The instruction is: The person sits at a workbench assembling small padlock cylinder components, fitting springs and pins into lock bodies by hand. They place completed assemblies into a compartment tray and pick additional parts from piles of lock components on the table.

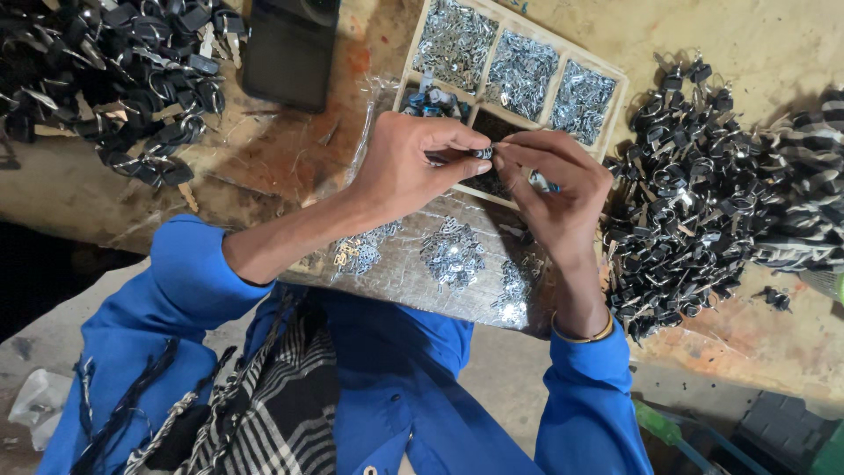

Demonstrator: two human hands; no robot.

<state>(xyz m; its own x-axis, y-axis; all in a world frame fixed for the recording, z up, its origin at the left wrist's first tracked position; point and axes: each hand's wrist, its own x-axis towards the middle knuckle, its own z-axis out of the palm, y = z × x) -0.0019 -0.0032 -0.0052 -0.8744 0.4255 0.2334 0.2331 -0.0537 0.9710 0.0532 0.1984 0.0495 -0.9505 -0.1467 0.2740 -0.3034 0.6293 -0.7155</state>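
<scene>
Head cam, looking straight down: left hand (406, 167) and right hand (556, 189) meet fingertip to fingertip, both curled tight and pinching one small metal part (483, 153) between them. It's tiny, dark and shiny, can't make out its exact shape. It sits just above the wooden compartment tray (617, 86), whose sections are packed with glittery silver clips. Under the wrists there's a crinkly clear plastic sheet (400, 264) with little heaps of silver bits (452, 252) scattered on it. Off to the right, a big tangled pile of black-and-metal pieces (694, 193), glossy and looped; a similar pile (114, 70) at top left. A flat dark rectangular box (288, 51) lies beside it. Blue sleeves (189, 273), gold bangle (591, 336) on the right wrist, rough stained workbench (264, 158).
</scene>
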